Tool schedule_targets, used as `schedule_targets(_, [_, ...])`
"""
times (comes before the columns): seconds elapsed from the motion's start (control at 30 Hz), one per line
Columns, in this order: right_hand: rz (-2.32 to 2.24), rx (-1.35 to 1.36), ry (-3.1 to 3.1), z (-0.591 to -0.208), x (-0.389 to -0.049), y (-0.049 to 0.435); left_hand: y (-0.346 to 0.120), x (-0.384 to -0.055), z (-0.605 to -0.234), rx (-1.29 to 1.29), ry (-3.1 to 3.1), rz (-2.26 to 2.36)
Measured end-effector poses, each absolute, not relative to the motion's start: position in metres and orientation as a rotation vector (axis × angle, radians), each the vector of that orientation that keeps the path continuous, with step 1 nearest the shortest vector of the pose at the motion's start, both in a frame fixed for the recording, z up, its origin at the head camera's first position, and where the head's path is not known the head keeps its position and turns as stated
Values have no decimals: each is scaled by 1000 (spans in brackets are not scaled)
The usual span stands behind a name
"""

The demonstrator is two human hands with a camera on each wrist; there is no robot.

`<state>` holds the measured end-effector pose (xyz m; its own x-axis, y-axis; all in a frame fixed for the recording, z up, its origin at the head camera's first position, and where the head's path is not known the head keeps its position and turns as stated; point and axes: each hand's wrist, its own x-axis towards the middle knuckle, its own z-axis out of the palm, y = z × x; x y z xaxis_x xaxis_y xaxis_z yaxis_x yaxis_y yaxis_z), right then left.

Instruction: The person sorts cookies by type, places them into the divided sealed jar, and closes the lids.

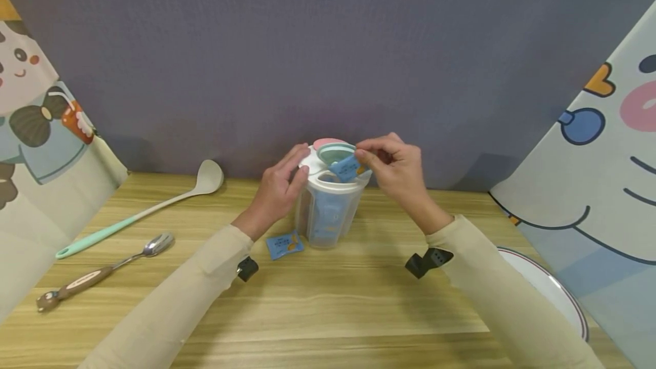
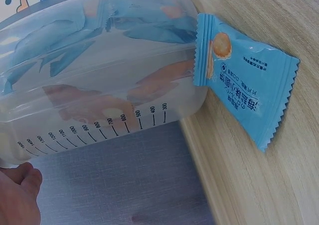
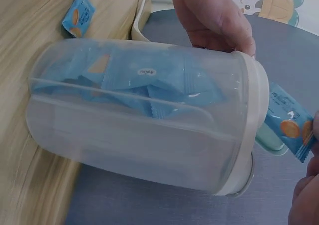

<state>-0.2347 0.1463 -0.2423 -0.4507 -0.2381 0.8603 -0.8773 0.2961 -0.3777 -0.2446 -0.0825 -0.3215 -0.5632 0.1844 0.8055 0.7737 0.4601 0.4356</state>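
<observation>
A clear plastic storage container (image 1: 328, 215) with a white lid (image 1: 312, 161) stands upright near the back of the table, several blue biscuit packets (image 3: 149, 80) inside. Its green flip cap (image 1: 330, 154) is raised over an opening; a pink cap (image 1: 328, 142) lies behind. My right hand (image 1: 397, 169) pinches a blue biscuit packet (image 1: 345, 168) between thumb and fingers, the packet's lower end right at the opening. With fingers fairly straight, my left hand (image 1: 279, 187) rests against the left side of the lid. Another biscuit packet (image 2: 249, 80) lies on the table by the container's base.
To the left lie a ladle (image 1: 154, 208) with a mint handle and a fork-tipped spoon (image 1: 113, 266) with a brown bear handle. A white plate (image 1: 543, 283) is partly hidden under the right sleeve. A grey partition (image 1: 328, 61) rises behind the table.
</observation>
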Motion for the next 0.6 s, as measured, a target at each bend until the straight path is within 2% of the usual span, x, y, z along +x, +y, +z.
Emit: schedule_targets(0.6, [1054, 1054, -1949, -235, -236, 142, -82, -244, -321, -791, -2016, -1089])
